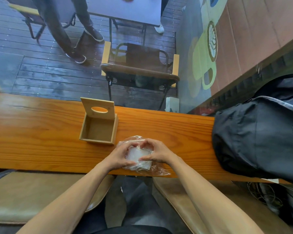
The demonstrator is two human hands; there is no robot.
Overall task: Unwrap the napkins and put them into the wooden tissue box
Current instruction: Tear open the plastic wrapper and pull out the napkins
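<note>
Open box (98, 130) beside, backpack (257, 137) right

Your stack of white napkins (137, 155) lies flat on the counter, still inside its clear, crinkled plastic wrap (156, 169), which bunches loosely around it and spreads toward the near edge. Just beside it, to the left and farther from you, your wooden tissue box (98, 130) stands upright and empty, its lid (98, 108) with the oval slot raised at the far side.
</note>
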